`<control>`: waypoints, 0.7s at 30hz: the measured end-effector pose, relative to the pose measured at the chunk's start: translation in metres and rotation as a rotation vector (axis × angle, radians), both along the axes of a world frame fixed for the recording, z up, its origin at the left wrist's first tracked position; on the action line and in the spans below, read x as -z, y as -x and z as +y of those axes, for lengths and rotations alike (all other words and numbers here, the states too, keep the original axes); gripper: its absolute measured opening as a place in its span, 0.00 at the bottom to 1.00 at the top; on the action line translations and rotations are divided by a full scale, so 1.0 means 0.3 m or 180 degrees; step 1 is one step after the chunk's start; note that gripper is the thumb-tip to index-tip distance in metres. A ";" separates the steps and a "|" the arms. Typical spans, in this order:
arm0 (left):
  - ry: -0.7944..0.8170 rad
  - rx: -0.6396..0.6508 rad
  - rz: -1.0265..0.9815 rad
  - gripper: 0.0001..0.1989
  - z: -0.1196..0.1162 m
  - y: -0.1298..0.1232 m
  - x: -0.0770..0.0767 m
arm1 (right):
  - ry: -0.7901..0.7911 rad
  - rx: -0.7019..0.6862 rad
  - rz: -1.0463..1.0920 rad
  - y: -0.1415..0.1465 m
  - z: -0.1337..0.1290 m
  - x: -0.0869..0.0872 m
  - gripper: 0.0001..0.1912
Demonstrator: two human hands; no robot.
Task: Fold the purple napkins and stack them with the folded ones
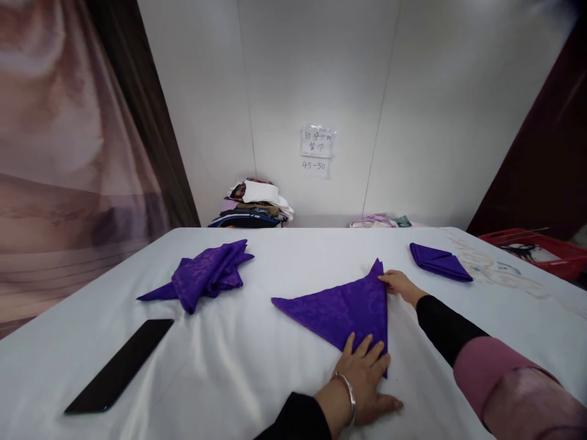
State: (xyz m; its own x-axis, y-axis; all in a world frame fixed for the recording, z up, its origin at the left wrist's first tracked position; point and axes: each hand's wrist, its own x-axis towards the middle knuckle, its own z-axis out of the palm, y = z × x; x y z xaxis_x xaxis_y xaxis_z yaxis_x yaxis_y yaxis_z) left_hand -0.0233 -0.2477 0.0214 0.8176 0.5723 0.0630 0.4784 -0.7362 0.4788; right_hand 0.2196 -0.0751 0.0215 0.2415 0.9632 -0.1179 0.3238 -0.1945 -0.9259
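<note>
A purple patterned cloth napkin (pixel 343 308) lies folded into a rough triangle on the white-covered table, one point facing left. My left hand (pixel 364 373), with a silver bracelet at the wrist, rests flat on the napkin's near part, fingers spread. At the far right corner, my right hand (pixel 398 284) pinches the napkin's edge between thumb and fingers; a small peak of cloth stands up just beside it. To the left sits a loosely bunched heap of purple napkins (pixel 206 272). A neatly folded purple napkin (pixel 440 263) lies at the right, beyond my right hand.
A dark flat slab (pixel 121 366) lies on the table (pixel 220 379) at the left front. Behind the far edge are a pile of clothes (pixel 257 205) and more cloth (pixel 376 220). A red basket (pixel 554 263) stands at the right. Handwritten paper (pixel 317 143) hangs on the wall.
</note>
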 end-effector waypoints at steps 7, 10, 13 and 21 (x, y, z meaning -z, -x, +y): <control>-0.0030 -0.0002 -0.0048 0.33 0.002 -0.008 0.017 | -0.0451 0.0091 0.0060 0.035 -0.048 -0.034 0.11; -0.0031 0.0001 -0.0058 0.34 0.001 -0.010 0.021 | -0.0664 -0.0026 -0.0098 0.064 -0.058 -0.057 0.11; -0.0036 -0.0005 -0.0065 0.35 -0.001 -0.008 0.018 | -0.0863 -0.0220 -0.0321 0.105 -0.066 -0.093 0.12; -0.0002 -0.0031 -0.0251 0.35 -0.006 -0.005 0.014 | -0.1296 -0.0683 -0.1272 0.271 -0.143 -0.197 0.08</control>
State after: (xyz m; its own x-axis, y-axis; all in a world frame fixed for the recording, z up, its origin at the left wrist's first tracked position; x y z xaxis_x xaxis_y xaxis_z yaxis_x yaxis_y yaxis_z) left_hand -0.0219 -0.2494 0.0172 0.8044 0.5802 0.1273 0.4465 -0.7320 0.5146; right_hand 0.1383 -0.1181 0.0807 -0.0134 0.9439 0.3300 0.6544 0.2578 -0.7108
